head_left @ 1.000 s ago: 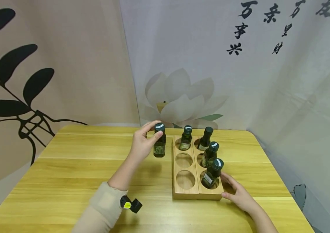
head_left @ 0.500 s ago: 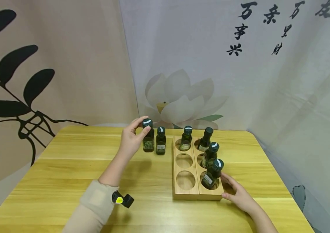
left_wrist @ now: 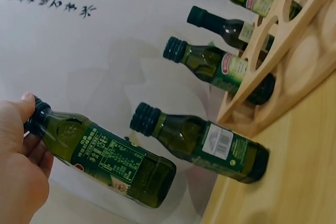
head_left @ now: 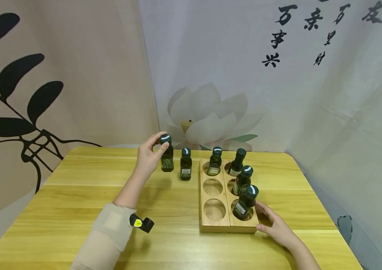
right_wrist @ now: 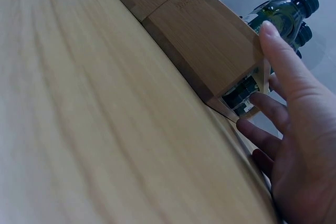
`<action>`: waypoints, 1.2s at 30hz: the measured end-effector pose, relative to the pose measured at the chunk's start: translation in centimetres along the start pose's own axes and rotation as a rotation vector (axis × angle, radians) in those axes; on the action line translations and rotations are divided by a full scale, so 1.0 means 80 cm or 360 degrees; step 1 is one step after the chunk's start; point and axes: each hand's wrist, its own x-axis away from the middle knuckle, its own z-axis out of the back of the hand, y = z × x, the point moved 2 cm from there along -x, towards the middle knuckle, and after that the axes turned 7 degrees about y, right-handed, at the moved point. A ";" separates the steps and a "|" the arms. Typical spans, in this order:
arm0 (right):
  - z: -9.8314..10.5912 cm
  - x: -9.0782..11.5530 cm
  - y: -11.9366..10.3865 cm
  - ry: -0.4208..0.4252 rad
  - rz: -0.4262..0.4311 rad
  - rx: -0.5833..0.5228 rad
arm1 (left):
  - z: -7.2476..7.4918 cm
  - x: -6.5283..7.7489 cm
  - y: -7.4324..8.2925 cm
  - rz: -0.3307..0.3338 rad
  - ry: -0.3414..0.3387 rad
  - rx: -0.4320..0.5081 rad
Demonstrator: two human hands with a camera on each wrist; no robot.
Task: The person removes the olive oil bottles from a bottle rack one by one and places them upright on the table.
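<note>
My left hand [head_left: 148, 159] pinches a small green glass olive oil bottle [head_left: 167, 163] by its dark cap; in the left wrist view this bottle [left_wrist: 107, 156] hangs tilted in frame, its base off the tabletop. Just right of it a second green bottle [head_left: 186, 165] stands upright on the table. A wooden bottle rack [head_left: 212, 227] with two rows of round holes holds several bottles: three in its right row and one at the back of its left row. At the rack's front right corner rests my right hand [head_left: 275, 224], its thumb and loosely bent fingers touching the wood.
The two front holes of the rack's left row, such as the front hole [head_left: 214, 210], show bare wood. The wooden table [head_left: 76, 202] meets a printed cloth backdrop [head_left: 110, 75] behind. A small black device [head_left: 141, 222] sits on the left sleeve.
My left hand has carried its bottle left and slightly back, away from the rack. The standing bottle behind it has come into view. My right hand stays at the rack corner.
</note>
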 end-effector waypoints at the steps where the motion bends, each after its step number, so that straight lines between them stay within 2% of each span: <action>1: 0.000 0.000 0.000 0.0000 -0.0001 0.0002 | 0.000 -0.001 -0.002 -0.0001 0.0001 -0.0012; 11: 0.001 -0.001 0.005 -0.0002 -0.0007 -0.0007 | -0.003 -0.001 -0.033 0.0064 -0.0019 -0.0046; 17: 0.000 0.000 0.006 -0.0005 -0.0007 -0.0007 | -0.009 0.004 -0.052 0.0104 -0.0006 0.0020; 24: -0.001 0.000 0.008 0.0022 -0.0047 0.0003 | -0.013 0.009 -0.070 0.0159 -0.0015 0.0005; 28: 0.000 0.000 0.010 0.0014 -0.0024 0.0001 | -0.015 0.012 -0.083 0.0198 -0.0007 0.0028; 36: 0.000 0.000 0.009 0.0005 -0.0007 -0.0007 | -0.019 0.019 -0.101 0.0212 -0.0006 0.0069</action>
